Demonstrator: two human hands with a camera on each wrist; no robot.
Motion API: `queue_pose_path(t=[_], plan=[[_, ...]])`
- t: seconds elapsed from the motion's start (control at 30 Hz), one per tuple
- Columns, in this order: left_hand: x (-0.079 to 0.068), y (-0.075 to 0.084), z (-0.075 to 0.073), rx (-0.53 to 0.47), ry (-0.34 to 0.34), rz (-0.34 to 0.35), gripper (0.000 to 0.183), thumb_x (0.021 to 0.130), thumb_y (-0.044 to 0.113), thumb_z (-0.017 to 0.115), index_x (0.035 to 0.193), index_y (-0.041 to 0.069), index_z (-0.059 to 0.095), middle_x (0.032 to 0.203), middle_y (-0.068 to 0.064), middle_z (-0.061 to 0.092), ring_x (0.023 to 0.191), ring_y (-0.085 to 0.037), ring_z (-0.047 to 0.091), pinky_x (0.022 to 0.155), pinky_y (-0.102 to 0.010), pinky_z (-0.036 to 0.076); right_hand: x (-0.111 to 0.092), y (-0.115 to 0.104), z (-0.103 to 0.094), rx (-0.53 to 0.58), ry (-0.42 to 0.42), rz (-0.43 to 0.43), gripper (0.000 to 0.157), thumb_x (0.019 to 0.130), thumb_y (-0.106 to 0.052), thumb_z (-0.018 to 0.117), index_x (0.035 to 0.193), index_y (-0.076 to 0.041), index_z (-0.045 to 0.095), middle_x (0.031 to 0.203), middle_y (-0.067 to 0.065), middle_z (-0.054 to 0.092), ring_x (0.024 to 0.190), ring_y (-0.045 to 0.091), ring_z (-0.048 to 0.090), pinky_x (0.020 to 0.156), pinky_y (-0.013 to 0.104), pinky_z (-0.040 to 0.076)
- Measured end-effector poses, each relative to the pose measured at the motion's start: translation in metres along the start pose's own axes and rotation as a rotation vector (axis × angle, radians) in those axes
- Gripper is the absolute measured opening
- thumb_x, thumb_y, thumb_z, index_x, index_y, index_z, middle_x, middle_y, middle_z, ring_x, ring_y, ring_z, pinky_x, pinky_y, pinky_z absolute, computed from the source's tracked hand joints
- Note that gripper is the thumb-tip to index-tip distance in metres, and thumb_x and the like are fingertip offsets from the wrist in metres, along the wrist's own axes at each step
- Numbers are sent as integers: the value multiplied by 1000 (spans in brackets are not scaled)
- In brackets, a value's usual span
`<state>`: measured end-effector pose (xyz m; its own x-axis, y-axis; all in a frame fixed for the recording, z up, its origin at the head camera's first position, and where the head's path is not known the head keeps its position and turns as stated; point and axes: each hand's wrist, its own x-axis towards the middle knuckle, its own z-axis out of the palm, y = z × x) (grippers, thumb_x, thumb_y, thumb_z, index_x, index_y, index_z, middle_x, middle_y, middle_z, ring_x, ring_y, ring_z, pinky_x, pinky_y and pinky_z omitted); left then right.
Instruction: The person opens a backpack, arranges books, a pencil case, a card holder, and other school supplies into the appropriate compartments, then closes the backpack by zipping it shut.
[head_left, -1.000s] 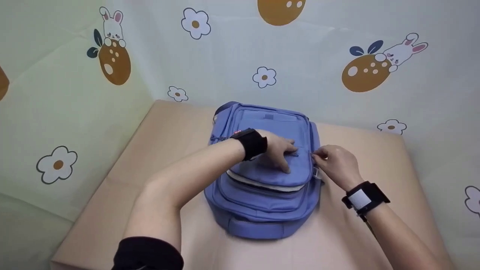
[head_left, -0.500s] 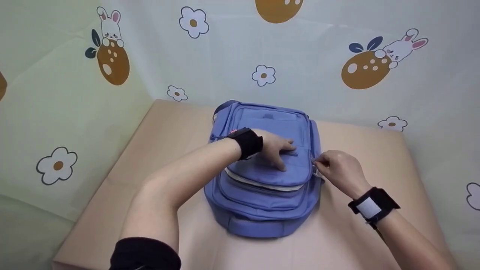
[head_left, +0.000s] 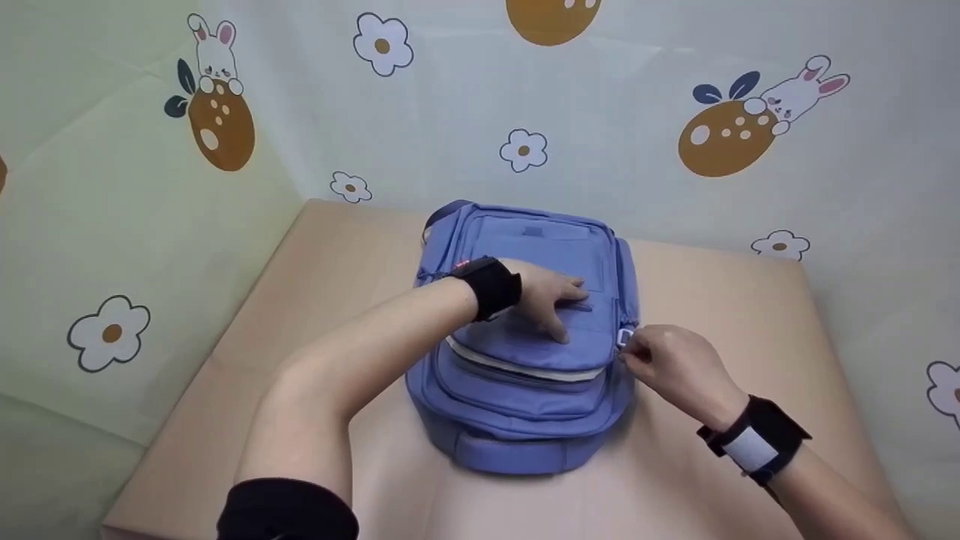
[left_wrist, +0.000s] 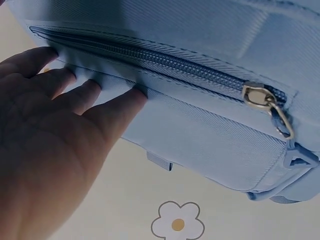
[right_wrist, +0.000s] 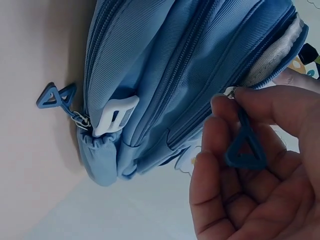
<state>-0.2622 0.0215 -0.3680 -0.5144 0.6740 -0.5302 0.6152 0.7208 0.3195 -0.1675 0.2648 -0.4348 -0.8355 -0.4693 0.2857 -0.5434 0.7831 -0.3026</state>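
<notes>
A blue backpack point(head_left: 510, 454) lies on its back, its top handle toward me. Spread across its front panel, my left hand point(head_left: 544, 296) presses with extended fingers. In the left wrist view those fingertips touch the fabric beside a zip with a metal slider point(left_wrist: 257, 96). At the backpack's right side, my right hand point(head_left: 679, 367) pinches a zipper pull between thumb and index finger. A blue triangular tab of that zipper pull point(right_wrist: 245, 162) hangs over the curled fingers. Just past the pinch, the front pocket gapes, showing pale lining point(right_wrist: 275, 57).
Beige cloth covers the table point(head_left: 750, 315) under the backpack. Behind rises a pale curtain point(head_left: 450, 135) printed with flowers and rabbits. Along the backpack's side are a white buckle point(right_wrist: 117, 115) and another triangular zipper pull point(right_wrist: 50, 97).
My right hand has slid toward me along the backpack's right edge, keeping its pinch on the zipper pull. The left hand stays pressed on the front panel.
</notes>
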Motion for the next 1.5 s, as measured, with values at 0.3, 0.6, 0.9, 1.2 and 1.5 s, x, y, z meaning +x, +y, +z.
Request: queue_pose_path(t=[0.3, 0.6, 0.9, 1.2, 1.5], plan=[[-25, -8, 8, -29, 7, 29, 88, 94, 48, 71, 163, 17, 26, 170, -7, 15, 155, -22, 14, 123, -32, 12, -1, -4, 1, -20, -19, 23, 17, 84, -6, 78, 74, -15, 67, 67, -7, 55, 60, 8, 49, 55, 31, 44], [-55, -27, 31, -36, 84, -70, 91, 91, 55, 71, 163, 23, 26, 171, -8, 12, 156, -26, 9, 123, -42, 16, -3, -4, 0, -34, 13, 34, 18, 82, -5, 77, 73, -16, 67, 69, -7, 58, 63, 9, 51, 56, 32, 46], [-51, -31, 38, -16, 92, -100, 91, 90, 59, 70, 163, 28, 26, 170, -6, 15, 156, -27, 10, 123, -46, 17, -5, -10, -4, 11, -13, 43, 21, 80, -3, 75, 71, -17, 63, 67, -8, 52, 60, 8, 46, 55, 29, 41], [-50, -31, 39, -2, 87, -112, 91, 90, 60, 70, 163, 28, 26, 170, -6, 15, 156, -27, 12, 123, -46, 18, -12, -36, -7, 21, -44, 16, 20, 76, -2, 76, 70, -17, 64, 66, -11, 49, 60, 5, 44, 54, 26, 41], [-49, -31, 39, 7, 78, -122, 90, 90, 60, 69, 163, 29, 27, 170, -6, 17, 155, -26, 14, 122, -44, 21, -5, -68, 1, 106, -99, -17, 14, 80, -9, 78, 74, -18, 69, 68, -13, 54, 60, 2, 49, 54, 24, 44]])
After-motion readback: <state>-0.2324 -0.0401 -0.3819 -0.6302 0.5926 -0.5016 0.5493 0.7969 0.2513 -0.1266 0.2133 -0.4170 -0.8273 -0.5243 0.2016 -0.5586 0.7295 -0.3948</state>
